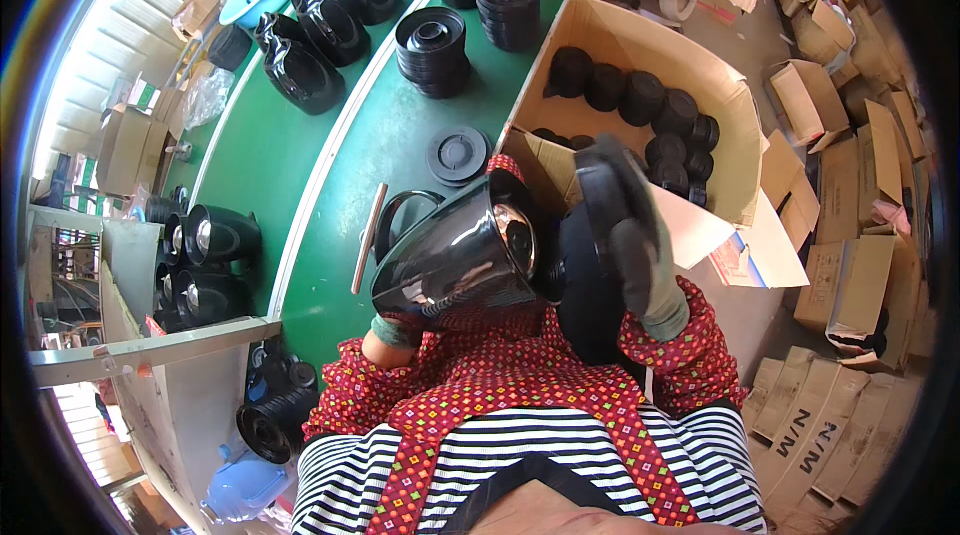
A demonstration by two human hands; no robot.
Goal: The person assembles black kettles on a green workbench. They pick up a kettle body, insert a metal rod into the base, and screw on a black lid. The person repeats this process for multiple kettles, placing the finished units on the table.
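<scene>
Nearest the camera is the wearer's striped top [470, 435], with a red patterned apron [500, 370] over it. The left hand [397, 331], in a green-cuffed glove, goes out of sight beneath 1 glossy black jug [440, 265]; its fingers are hidden, so their closure cannot be told. The jug is tilted above the lap, mouth to the right, silvery interior visible. The right hand [638, 255], gloved and blurred, is raised just beyond the mouth, fingers pointing away from the body; whether it grips anything cannot be told. On the green table [320, 285] are 1 flat black disc [458, 153] near the jug and 2 stacks of black lids [432, 50]. To the right, an open cardboard box [735, 100] holds black caps [675, 113].
</scene>
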